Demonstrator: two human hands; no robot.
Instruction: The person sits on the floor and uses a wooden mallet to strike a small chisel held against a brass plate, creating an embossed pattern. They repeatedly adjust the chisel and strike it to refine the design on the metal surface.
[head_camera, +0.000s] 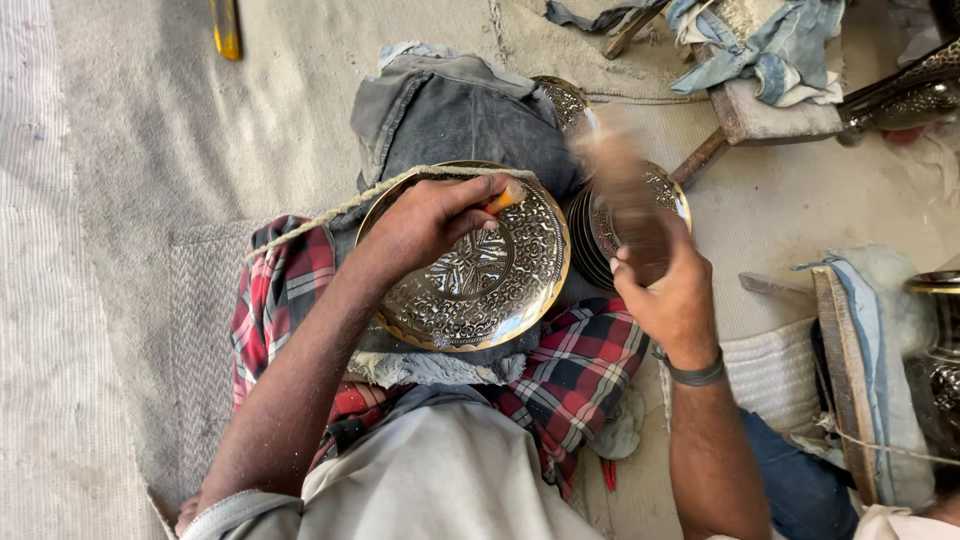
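My left hand (430, 222) clamps the punch (503, 198) on the plate (470, 262); right hand (672, 295) grips the blurred mallet (620, 190). A miss could hit my fingers (470, 195) just beside the punch, or scar the pattern.

Left hand (430, 220) pinched, right hand (672, 295) fisted, raised.

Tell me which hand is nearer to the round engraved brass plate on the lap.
Left. The left hand rests on the round engraved brass plate, pressing a small orange-tipped tool to it. The right hand is off to the plate's right, raised, gripping a blurred wooden mallet.
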